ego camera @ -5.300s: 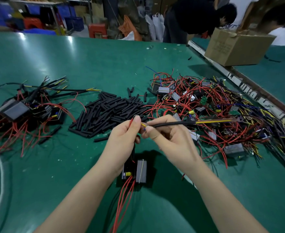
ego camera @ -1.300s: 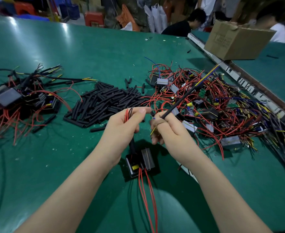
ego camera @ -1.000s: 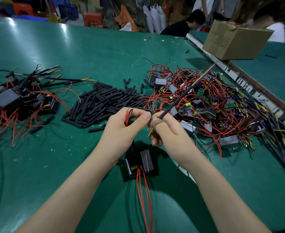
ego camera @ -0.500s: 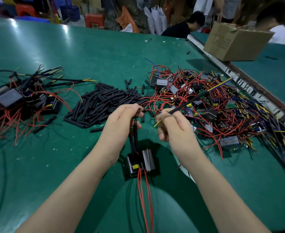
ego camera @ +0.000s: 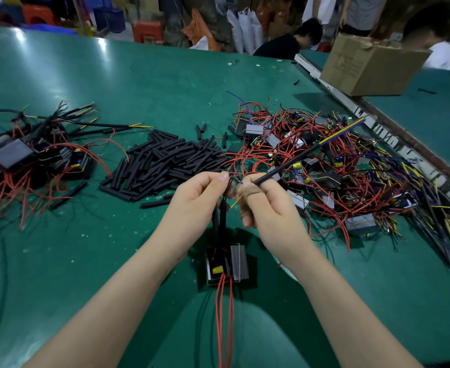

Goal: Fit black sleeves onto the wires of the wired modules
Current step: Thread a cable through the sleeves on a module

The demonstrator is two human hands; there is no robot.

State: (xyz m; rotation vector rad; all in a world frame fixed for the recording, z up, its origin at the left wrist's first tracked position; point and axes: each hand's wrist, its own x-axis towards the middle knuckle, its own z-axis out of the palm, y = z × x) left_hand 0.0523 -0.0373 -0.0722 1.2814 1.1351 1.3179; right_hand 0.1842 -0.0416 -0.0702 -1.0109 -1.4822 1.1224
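A black wired module (ego camera: 225, 264) with a grey block and a yellow part sits on the green table near me, red wires trailing toward me. My left hand (ego camera: 200, 197) pinches the tops of its black-sleeved wires, which rise from the module. My right hand (ego camera: 266, 205) grips a long black sleeve (ego camera: 287, 164) that slants up to the right, with yellow and blue wires (ego camera: 343, 130) sticking out of its far end. A thin yellow wire tip shows between my hands.
A heap of loose black sleeves (ego camera: 165, 163) lies ahead. Unsleeved modules with red wires (ego camera: 324, 168) pile up on the right, sleeved ones (ego camera: 32, 155) on the left. A cardboard box (ego camera: 370, 67) stands beyond a metal rail (ego camera: 378, 128). People sit at the far edge.
My right hand has tilted the long sleeve from steeply up to a lower slant to the right. My left hand closed down on the sleeved wires above the module.
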